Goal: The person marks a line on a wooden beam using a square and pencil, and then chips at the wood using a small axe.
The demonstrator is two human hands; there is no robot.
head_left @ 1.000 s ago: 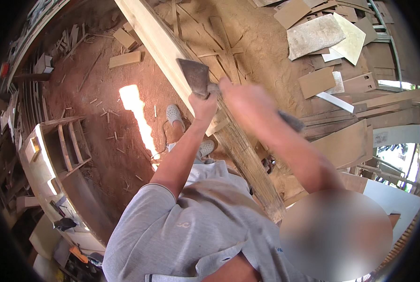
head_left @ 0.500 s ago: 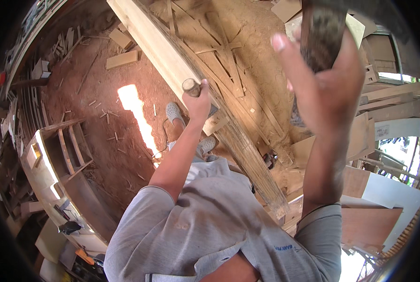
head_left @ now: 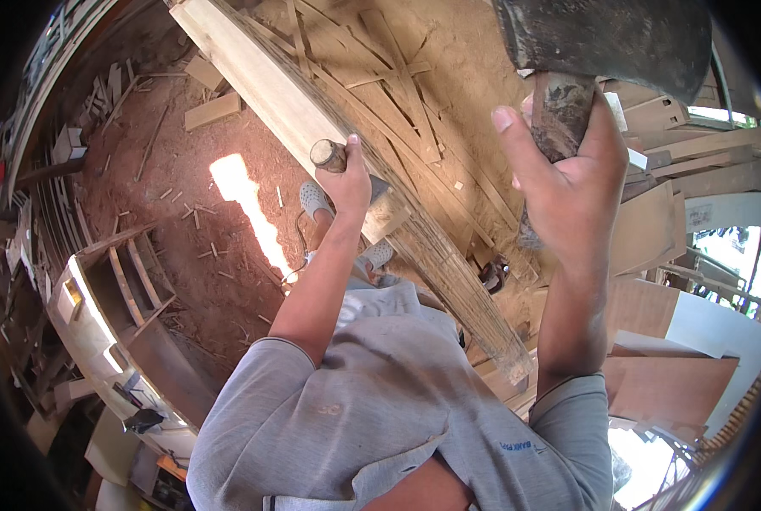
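Observation:
My left hand [head_left: 349, 187] is closed round the round wooden handle [head_left: 328, 156] of a chisel. Its flat metal blade [head_left: 379, 188] meets the pale timber beam [head_left: 282, 106] near a block-like step in the wood. On the right, my right hand [head_left: 575, 192] grips the dark, worn handle [head_left: 562, 115] of an axe, raised well above the beam. The broad dark axe head [head_left: 611, 43] fills the upper right, partly cut off by the picture's edge.
Below the beam lies a rougher plank [head_left: 461, 289]. Thin wood strips [head_left: 406, 85] are scattered on the sandy floor beyond. A wooden cabinet frame [head_left: 133, 298] stands at left; boards and panels [head_left: 670, 383] lean at right. My feet in light clogs [head_left: 313, 201] are beside the beam.
The raised axe has shifted so that its head now shows, where mostly the handle showed before. My right hand sits slightly left of its earlier place. My left hand still holds the chisel on the beam.

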